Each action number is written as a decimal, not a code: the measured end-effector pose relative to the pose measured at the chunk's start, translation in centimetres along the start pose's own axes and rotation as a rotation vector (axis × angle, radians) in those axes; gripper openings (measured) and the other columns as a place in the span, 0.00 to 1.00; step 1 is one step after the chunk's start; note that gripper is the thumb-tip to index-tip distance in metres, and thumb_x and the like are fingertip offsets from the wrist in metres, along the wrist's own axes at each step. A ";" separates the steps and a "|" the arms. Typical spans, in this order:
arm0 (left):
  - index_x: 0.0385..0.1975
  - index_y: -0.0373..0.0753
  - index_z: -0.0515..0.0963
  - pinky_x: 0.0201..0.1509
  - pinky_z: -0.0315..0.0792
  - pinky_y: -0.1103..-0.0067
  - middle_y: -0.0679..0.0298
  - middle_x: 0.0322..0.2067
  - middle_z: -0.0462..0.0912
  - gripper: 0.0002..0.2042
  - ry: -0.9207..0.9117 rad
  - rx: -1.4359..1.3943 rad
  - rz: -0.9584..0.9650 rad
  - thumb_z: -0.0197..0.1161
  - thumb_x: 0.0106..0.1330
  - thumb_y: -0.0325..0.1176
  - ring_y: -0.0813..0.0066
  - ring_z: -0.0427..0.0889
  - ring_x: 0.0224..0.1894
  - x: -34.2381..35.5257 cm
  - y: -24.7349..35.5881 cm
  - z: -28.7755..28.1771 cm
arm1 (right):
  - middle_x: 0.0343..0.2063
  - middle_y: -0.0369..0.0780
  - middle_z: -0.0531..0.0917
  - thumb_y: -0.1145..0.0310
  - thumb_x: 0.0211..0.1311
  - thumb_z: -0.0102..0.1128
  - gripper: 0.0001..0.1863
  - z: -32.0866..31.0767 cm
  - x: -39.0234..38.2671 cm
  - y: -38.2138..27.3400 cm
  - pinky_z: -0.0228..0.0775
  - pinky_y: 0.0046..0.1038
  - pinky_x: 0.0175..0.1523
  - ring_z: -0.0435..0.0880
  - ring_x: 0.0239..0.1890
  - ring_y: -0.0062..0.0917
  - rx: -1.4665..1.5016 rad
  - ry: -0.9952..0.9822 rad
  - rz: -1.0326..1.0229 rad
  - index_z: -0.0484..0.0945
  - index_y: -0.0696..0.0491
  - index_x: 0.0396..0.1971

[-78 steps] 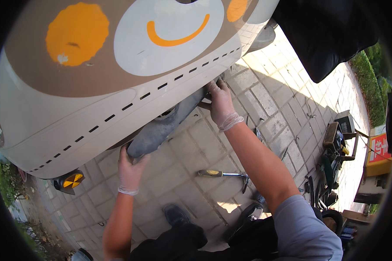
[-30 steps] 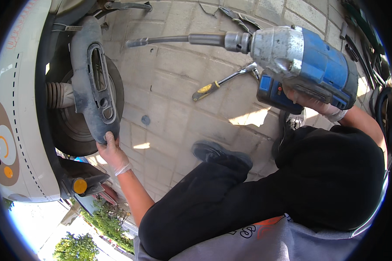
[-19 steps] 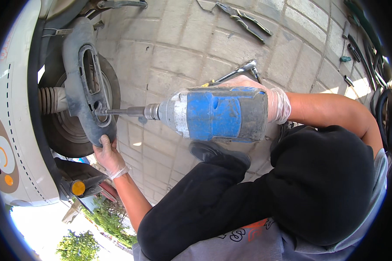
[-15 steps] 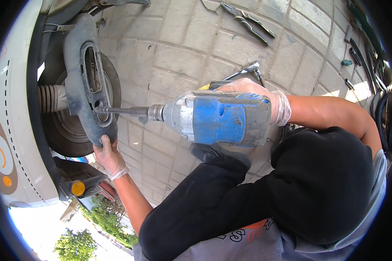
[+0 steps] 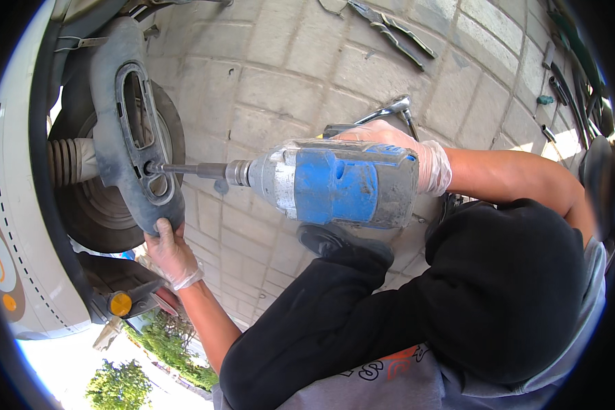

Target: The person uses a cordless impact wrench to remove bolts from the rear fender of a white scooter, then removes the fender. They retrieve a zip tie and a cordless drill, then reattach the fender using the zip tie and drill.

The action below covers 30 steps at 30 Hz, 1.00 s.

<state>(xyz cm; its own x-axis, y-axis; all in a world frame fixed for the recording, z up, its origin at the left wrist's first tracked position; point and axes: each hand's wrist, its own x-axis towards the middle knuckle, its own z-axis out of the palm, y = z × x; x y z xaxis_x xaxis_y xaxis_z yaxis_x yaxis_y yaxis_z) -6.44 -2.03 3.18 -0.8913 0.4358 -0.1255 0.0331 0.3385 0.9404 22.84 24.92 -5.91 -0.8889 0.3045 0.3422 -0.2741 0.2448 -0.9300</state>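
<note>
Outdoors, gritty beige paving (image 5: 270, 75) underlies a smooth cream vehicle body (image 5: 24, 157) at left. Before its round black rubber tyre (image 5: 82, 225) is a dusty, elongated grey plastic cover (image 5: 125, 164); a scuffed blue-and-silver power tool (image 5: 335, 181) points its slim metal shaft (image 5: 197, 169) at the cover's near half. The translucent-gloved right grip (image 5: 386, 137) wraps the tool; the matching left grip (image 5: 171, 255) clamps the cover's near end.

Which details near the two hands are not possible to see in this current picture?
All in the head view:
How the right hand grips: hidden by the blue power tool.
Some of the left hand: behind the grey part.
Any fastener at the tool's tip: too small to tell.
</note>
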 end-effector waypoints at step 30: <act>0.37 0.32 0.81 0.39 0.74 0.78 0.64 0.32 0.82 0.15 -0.386 0.005 -0.013 0.74 0.53 0.31 0.79 0.79 0.34 -7.1 2.1 1.3 | 0.51 0.43 0.77 0.67 0.59 0.62 0.25 -5.0 -3.4 -2.1 0.67 0.36 0.57 0.77 0.52 0.34 -0.268 -0.518 0.297 0.71 0.55 0.56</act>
<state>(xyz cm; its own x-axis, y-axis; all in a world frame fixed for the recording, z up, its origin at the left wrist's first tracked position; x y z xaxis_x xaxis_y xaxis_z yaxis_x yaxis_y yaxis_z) 0.56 -3.36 5.67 -0.6560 0.7129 -0.2478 0.0258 0.3493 0.9367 28.27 27.97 -4.40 -0.9928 -0.0721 -0.0953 0.0516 0.4602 -0.8863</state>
